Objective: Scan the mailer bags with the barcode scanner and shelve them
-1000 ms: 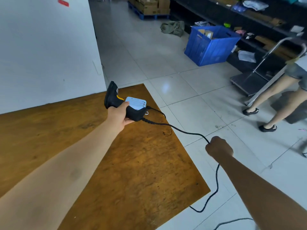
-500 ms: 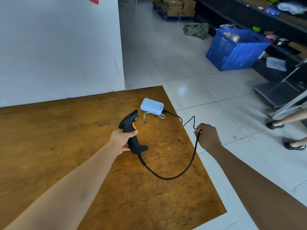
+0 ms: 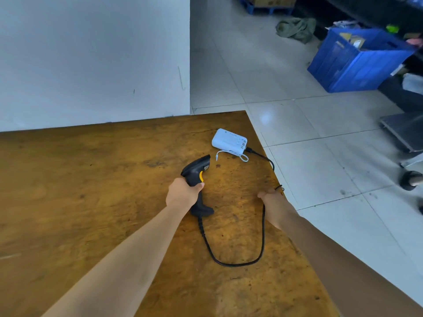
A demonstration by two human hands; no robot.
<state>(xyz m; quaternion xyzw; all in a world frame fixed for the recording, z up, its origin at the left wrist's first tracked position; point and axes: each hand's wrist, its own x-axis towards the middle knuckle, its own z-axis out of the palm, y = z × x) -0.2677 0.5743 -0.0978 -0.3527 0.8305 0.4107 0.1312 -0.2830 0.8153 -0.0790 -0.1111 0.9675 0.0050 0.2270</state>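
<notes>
My left hand [image 3: 183, 195] grips the handle of a black barcode scanner [image 3: 197, 170] with a yellow trigger, its base resting on the wooden table [image 3: 91, 202]. The scanner's black cable [image 3: 238, 263] loops over the table and runs up through my right hand [image 3: 271, 196], which is closed on it near the table's right edge. The cable ends in a white power bank [image 3: 229, 141] lying at the table's far right corner. No mailer bags lie on the table.
A white wall [image 3: 91, 58] stands behind the table. On the tiled floor to the right are a blue crate [image 3: 357, 62] holding boxes, a green cloth heap [image 3: 296, 28], a platform cart [image 3: 405, 131] and a person's shoe [image 3: 409, 180]. Dark shelving [image 3: 366, 10] runs along the far right.
The power bank left my left hand and now lies on the table. My left hand brought the scanner down nearer. My right hand drew the cable up from the floor side onto the table.
</notes>
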